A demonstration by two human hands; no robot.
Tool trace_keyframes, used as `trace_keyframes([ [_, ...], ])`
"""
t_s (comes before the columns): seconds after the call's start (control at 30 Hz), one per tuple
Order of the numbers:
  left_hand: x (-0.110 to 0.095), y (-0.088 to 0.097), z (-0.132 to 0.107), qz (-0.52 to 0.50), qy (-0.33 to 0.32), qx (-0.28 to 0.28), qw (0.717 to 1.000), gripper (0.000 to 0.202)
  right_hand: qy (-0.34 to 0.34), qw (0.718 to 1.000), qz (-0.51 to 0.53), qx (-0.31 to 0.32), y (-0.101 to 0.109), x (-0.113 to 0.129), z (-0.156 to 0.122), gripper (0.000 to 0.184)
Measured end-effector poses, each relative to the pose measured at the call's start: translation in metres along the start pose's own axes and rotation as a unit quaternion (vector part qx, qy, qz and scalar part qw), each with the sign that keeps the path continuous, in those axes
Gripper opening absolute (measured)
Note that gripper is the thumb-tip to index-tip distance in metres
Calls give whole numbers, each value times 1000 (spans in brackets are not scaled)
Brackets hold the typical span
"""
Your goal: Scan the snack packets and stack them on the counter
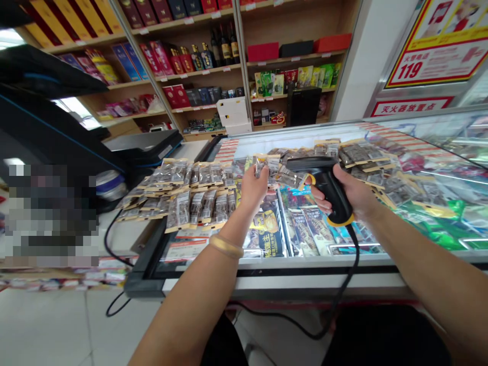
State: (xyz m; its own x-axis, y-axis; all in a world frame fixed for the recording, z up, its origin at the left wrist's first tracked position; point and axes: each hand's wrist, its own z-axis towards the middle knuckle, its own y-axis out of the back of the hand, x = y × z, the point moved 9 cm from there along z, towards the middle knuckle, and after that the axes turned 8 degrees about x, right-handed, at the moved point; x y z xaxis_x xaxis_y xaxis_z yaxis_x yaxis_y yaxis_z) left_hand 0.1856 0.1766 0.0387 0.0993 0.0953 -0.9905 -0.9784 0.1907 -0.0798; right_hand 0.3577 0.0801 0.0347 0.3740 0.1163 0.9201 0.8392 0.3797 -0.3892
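Observation:
My right hand (353, 195) is wrapped round the grip of a black and yellow barcode scanner (331, 188), whose head points left over the freezer. A cable runs down from its handle. In front of the scanner head, my left hand (254, 185) grips a small clear packet (267, 163) with a tan edge and dark contents. Similar packets (179, 206) lie in overlapping rows to the left of my left hand. More such packets (362, 152) are heaped on the glass beyond and right of the scanner.
Below the packets is a glass-topped chest freezer (282, 272) with bagged goods inside. A black checkout machine (57, 132) stands at the left, beside a dark flat device (147, 145). Shelves (206, 71) of boxes and bottles line the back. The scanner cable (290, 320) hangs in front of the freezer.

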Motion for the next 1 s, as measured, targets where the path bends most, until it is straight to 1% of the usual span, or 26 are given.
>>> trace_keyframes([
  [0.07, -24, 18, -1, 86, -47, -36, 995, 26, 11, 1000, 8, -1, -8, 2, 6, 59],
  [0.1, -40, 29, -3, 135, -73, -57, 987, 25, 12, 1000, 9, 3, -14, 3, 11, 57],
  [0.17, -75, 55, -7, 235, -117, -99, 960, 29, 14, 1000, 8, 18, -29, 4, 23, 54],
  [0.2, -90, 69, -9, 289, -123, -116, 942, 31, 16, 999, 10, 28, -37, 5, 30, 54],
  [0.27, -113, 98, -9, 391, -111, -143, 902, 32, 21, 998, 18, 49, -55, 5, 45, 56],
  [0.33, -125, 129, -8, 469, -80, -181, 861, 34, 21, 997, 33, 64, -72, 2, 62, 55],
  [0.37, -127, 140, -6, 495, -71, -191, 845, 36, 20, 997, 39, 67, -80, 0, 70, 54],
  [0.43, -122, 156, -1, 536, -47, -190, 821, 37, 22, 996, 62, 64, -91, -7, 84, 55],
  [0.5, -110, 163, 2, 567, -30, -181, 803, 37, 10, 995, 85, 59, -99, -17, 94, 56],
  [0.6, -99, 164, 0, 594, -33, -187, 782, 41, -17, 993, 107, 50, -104, -35, 101, 55],
  [0.67, -95, 164, -2, 595, -40, -189, 780, 47, -31, 992, 114, 40, -102, -45, 101, 54],
  [0.77, -92, 167, -3, 585, -39, -190, 787, 54, -40, 992, 117, 29, -96, -53, 101, 55],
  [0.87, -92, 173, -2, 579, -40, -201, 789, 51, -48, 992, 113, 37, -96, -56, 101, 55],
  [1.0, -88, 175, 1, 592, -25, -189, 783, 47, -58, 992, 102, 46, -97, -57, 100, 53],
])
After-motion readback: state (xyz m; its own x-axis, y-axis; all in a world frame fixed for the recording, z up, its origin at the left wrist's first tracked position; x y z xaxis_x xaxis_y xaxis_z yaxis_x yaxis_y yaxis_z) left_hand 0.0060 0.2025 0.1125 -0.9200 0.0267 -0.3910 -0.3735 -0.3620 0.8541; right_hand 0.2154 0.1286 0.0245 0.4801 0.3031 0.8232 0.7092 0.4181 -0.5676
